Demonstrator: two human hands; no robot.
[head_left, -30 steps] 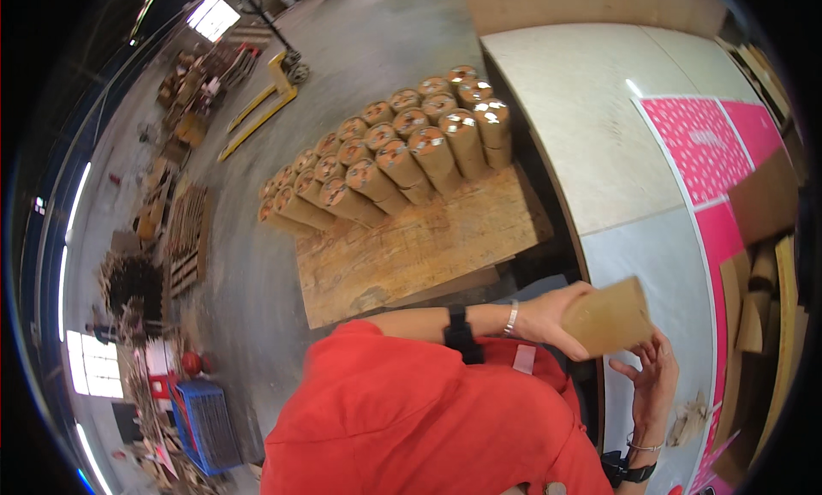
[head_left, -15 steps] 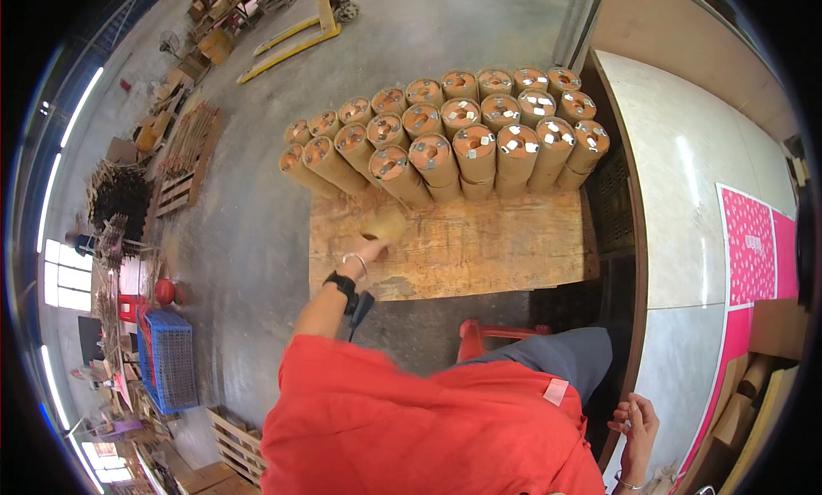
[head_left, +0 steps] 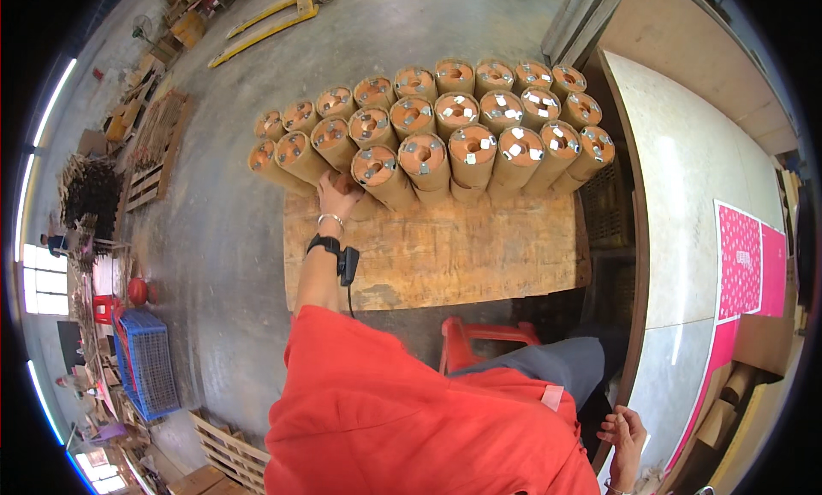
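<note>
Grey concrete floor (head_left: pixel 231 204) spreads across the left and upper view, bordered on the right by a long white-topped table (head_left: pixel 676 281) that carries a pink patterned sheet (head_left: pixel 739 272). Beside this table stands a lower wooden table (head_left: pixel 462 255). Along its far side, tan cardboard tubes (head_left: pixel 428 176) stand upright in about three close rows, their orange-brown ends upward, each with a central hole. A yellow pallet jack (head_left: pixel 306 0) rests on the floor beyond; a blue wire crate (head_left: pixel 147 358) stands at far left, and a red stool (head_left: pixel 492 331) at the wooden table's near edge. The left hand (head_left: pixel 341 195) is at the front row, toward its left end, fingers closed around a short tan tube (head_left: pixel 365 208), largely covered, in the gap between two taller tubes. The right hand (head_left: pixel 623 431) is at the white-topped table's edge, fingers loosely bent and slightly parted. A black strap (head_left: pixel 325 244) and pale bracelet (head_left: pixel 331 219) circle the left wrist.
</note>
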